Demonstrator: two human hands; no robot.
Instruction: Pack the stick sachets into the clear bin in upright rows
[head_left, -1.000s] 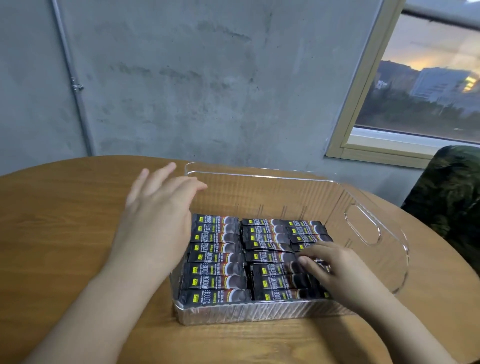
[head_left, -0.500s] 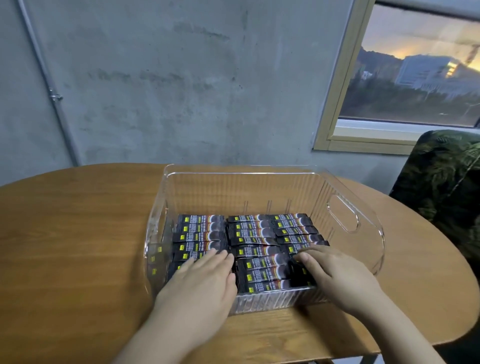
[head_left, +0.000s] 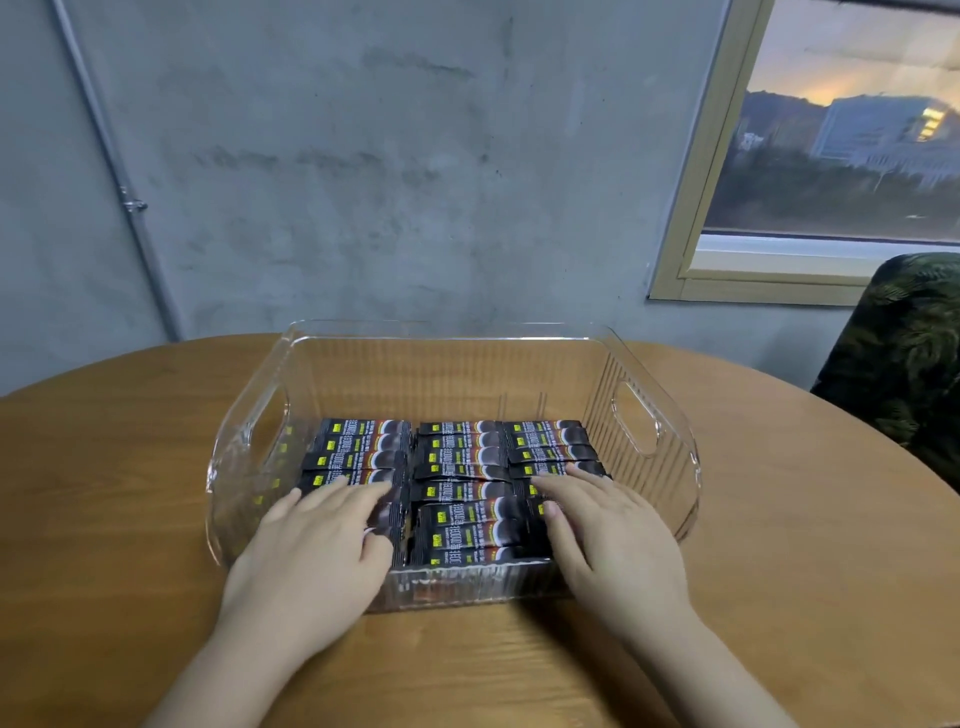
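Observation:
A clear plastic bin (head_left: 639, 426) with cut-out handles stands on the round wooden table. Several black stick sachets (head_left: 462, 457) with yellow marks fill its near half in three columns. My left hand (head_left: 317, 545) lies flat over the left column, fingers straight and pressing on the sachets. My right hand (head_left: 608, 530) rests flat on the right column, fingers spread toward the middle one. Both hands reach in over the bin's near wall. The sachets under my palms are hidden.
The wooden table (head_left: 104, 493) runs out to a curved edge on the right. A dark leaf-patterned chair (head_left: 904, 364) stands at the right. Behind are a grey concrete wall with a pipe (head_left: 119, 176) and a window (head_left: 841, 130).
My left hand came down from the bin's left rim onto the left column of sachets. My right hand stayed on the right column. The view shifted slightly.

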